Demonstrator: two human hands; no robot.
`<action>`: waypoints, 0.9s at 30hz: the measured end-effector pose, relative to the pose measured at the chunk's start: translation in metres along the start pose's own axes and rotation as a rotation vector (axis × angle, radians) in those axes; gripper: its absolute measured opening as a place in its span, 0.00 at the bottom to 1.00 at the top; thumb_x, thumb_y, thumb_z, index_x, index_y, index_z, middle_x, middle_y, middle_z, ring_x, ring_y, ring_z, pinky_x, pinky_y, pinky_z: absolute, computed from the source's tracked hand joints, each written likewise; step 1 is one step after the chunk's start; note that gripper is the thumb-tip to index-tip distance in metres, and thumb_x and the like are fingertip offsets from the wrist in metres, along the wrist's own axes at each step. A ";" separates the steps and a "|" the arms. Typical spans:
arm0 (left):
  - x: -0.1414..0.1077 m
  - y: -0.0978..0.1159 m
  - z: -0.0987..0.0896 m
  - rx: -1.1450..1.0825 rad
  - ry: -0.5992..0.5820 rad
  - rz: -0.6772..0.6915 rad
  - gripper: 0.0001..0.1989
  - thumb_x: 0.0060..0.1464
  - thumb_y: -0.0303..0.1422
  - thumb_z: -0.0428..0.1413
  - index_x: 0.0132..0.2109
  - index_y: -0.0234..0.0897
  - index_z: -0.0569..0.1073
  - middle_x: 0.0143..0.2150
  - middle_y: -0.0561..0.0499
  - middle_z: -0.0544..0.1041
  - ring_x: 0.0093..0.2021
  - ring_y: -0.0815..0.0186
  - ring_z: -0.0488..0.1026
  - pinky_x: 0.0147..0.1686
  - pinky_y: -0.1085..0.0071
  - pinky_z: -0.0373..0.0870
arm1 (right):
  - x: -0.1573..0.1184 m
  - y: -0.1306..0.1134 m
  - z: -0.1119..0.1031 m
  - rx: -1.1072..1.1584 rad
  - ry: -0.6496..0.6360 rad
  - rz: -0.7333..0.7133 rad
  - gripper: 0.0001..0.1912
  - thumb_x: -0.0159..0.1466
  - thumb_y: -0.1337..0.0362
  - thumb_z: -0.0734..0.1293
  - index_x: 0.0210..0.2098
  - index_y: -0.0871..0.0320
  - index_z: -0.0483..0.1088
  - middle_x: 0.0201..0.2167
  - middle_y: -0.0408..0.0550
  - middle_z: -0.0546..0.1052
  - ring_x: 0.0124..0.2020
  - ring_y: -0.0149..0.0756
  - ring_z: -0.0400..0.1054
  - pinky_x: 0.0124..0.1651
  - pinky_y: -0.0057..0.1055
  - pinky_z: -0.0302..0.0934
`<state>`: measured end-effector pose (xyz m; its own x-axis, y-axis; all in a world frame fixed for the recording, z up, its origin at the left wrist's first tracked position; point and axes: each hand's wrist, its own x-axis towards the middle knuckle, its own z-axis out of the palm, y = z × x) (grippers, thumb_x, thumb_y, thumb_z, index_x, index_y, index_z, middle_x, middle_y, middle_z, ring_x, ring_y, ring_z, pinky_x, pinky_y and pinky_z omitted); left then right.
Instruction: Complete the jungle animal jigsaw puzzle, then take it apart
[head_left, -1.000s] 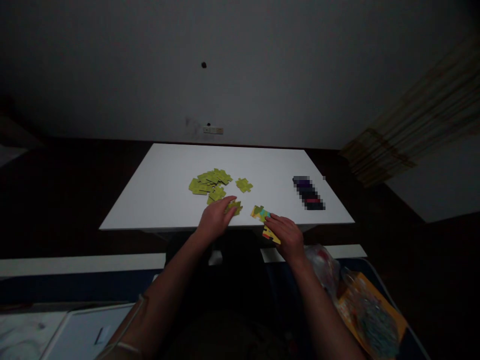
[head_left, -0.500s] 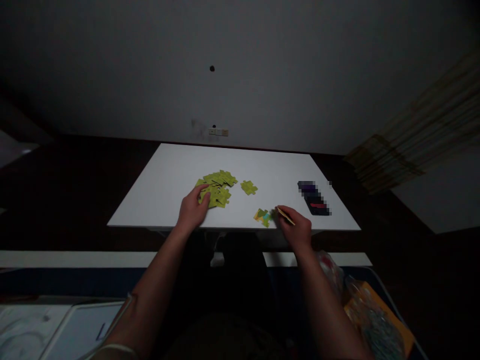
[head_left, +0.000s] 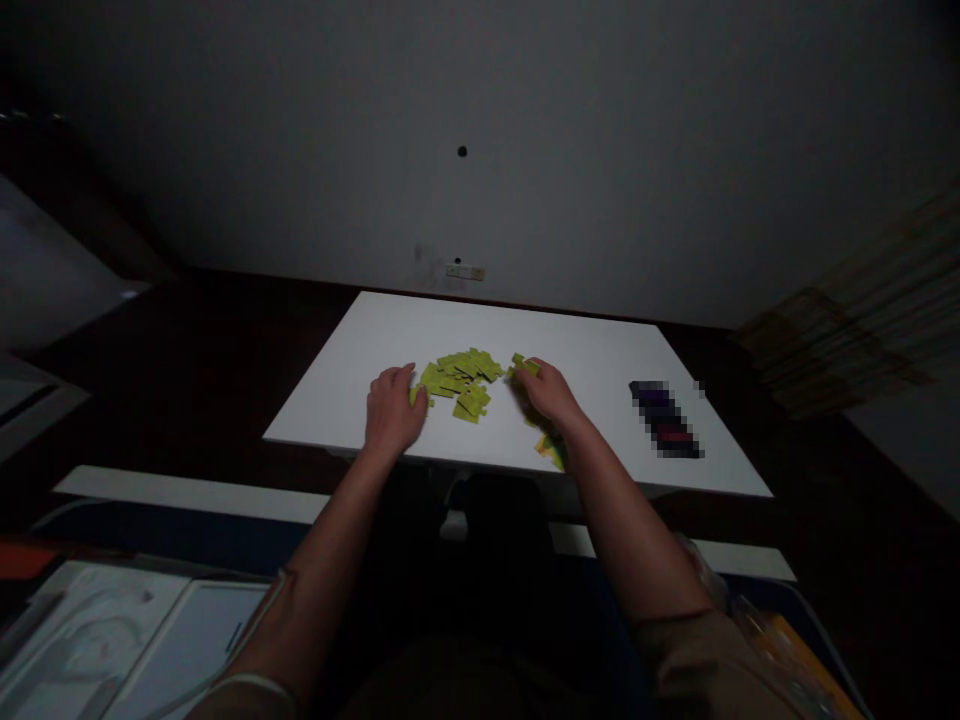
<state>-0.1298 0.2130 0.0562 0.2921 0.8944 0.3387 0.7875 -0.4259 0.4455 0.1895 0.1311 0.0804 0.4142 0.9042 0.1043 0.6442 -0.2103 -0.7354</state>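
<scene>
A loose pile of green jigsaw puzzle pieces [head_left: 450, 375] lies mid-table, several overlapping. At the pile's left edge, my left hand [head_left: 394, 410] has its thumb and fingers closed about a green puzzle piece [head_left: 420, 397]. To the right of the pile, my right hand [head_left: 553, 392] reaches over the table with its fingertips on another green puzzle piece [head_left: 523, 364]. Partly covered by my right wrist, a multicoloured puzzle piece [head_left: 551, 450] shows yellow and green near the front edge. What lies beneath the right palm is dark and blurred.
The white table [head_left: 585, 345] stands against a grey wall. A pixelated dark object [head_left: 666, 420] lies at its right side. Below the near edge, a white box or tray [head_left: 187, 640] is at left, and clear plastic packaging [head_left: 772, 640] at right.
My right hand has moved left and forward, from the multicoloured piece to the lone green one. The left hand has drawn to the pile's left edge. The whole view has shifted.
</scene>
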 end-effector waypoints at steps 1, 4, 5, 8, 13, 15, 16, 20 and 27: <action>-0.002 0.000 0.000 -0.003 0.013 0.028 0.30 0.77 0.42 0.57 0.79 0.39 0.77 0.76 0.31 0.78 0.75 0.37 0.76 0.76 0.37 0.76 | 0.004 -0.005 0.001 -0.081 0.001 0.007 0.14 0.78 0.53 0.68 0.37 0.50 0.77 0.42 0.52 0.87 0.46 0.48 0.80 0.50 0.39 0.70; -0.005 0.004 0.001 0.013 -0.006 0.152 0.29 0.76 0.41 0.58 0.79 0.42 0.77 0.81 0.36 0.75 0.82 0.40 0.71 0.82 0.39 0.70 | 0.004 -0.011 -0.003 -0.313 0.027 0.029 0.13 0.78 0.53 0.70 0.45 0.54 0.81 0.53 0.61 0.87 0.57 0.55 0.79 0.60 0.44 0.71; -0.005 0.007 0.002 0.023 -0.025 0.187 0.29 0.77 0.40 0.57 0.79 0.42 0.77 0.83 0.37 0.75 0.84 0.40 0.69 0.84 0.40 0.68 | -0.001 -0.009 -0.007 -0.349 0.049 0.027 0.15 0.78 0.52 0.70 0.51 0.56 0.82 0.57 0.64 0.86 0.61 0.58 0.79 0.64 0.47 0.71; 0.003 0.019 0.005 0.043 -0.084 0.233 0.29 0.79 0.41 0.55 0.80 0.40 0.75 0.86 0.36 0.71 0.86 0.40 0.67 0.86 0.39 0.63 | -0.035 0.005 -0.021 -0.349 0.129 -0.057 0.23 0.79 0.53 0.68 0.66 0.58 0.80 0.64 0.68 0.83 0.67 0.63 0.77 0.72 0.55 0.70; 0.027 0.045 0.022 0.000 -0.228 0.251 0.35 0.82 0.47 0.54 0.86 0.39 0.67 0.89 0.30 0.65 0.86 0.33 0.66 0.85 0.31 0.59 | -0.133 0.041 -0.030 -0.307 0.229 -0.267 0.24 0.80 0.49 0.66 0.70 0.47 0.80 0.64 0.65 0.86 0.65 0.69 0.82 0.68 0.68 0.78; 0.033 0.058 0.034 -0.015 -0.284 0.277 0.38 0.80 0.50 0.58 0.87 0.43 0.67 0.89 0.32 0.65 0.86 0.28 0.64 0.84 0.26 0.57 | -0.171 0.053 -0.026 -0.343 0.202 -0.315 0.26 0.80 0.50 0.68 0.75 0.43 0.78 0.70 0.62 0.84 0.71 0.71 0.80 0.70 0.74 0.78; 0.034 0.065 0.041 -0.020 -0.301 0.290 0.39 0.79 0.52 0.59 0.87 0.45 0.67 0.90 0.33 0.65 0.87 0.26 0.62 0.84 0.23 0.55 | -0.187 0.057 -0.022 -0.368 0.193 -0.328 0.28 0.80 0.51 0.68 0.78 0.41 0.75 0.74 0.60 0.82 0.75 0.71 0.78 0.72 0.76 0.77; 0.028 0.097 0.064 -0.044 -0.333 0.332 0.40 0.78 0.54 0.60 0.88 0.49 0.65 0.92 0.35 0.61 0.90 0.20 0.53 0.84 0.16 0.45 | -0.218 0.067 -0.009 -0.436 0.154 -0.311 0.34 0.83 0.56 0.66 0.86 0.32 0.64 0.84 0.52 0.74 0.84 0.67 0.69 0.79 0.79 0.70; 0.011 0.127 0.067 -0.047 -0.459 0.518 0.37 0.81 0.49 0.57 0.88 0.46 0.65 0.93 0.38 0.58 0.91 0.29 0.54 0.88 0.24 0.45 | -0.188 0.068 -0.007 -0.452 0.259 -0.199 0.31 0.81 0.54 0.69 0.81 0.49 0.72 0.88 0.67 0.64 0.88 0.81 0.58 0.80 0.83 0.65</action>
<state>0.0101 0.1782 0.0612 0.8323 0.5372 0.1368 0.4635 -0.8097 0.3600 0.1606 -0.0557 0.0154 0.3636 0.8340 0.4149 0.9144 -0.2346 -0.3299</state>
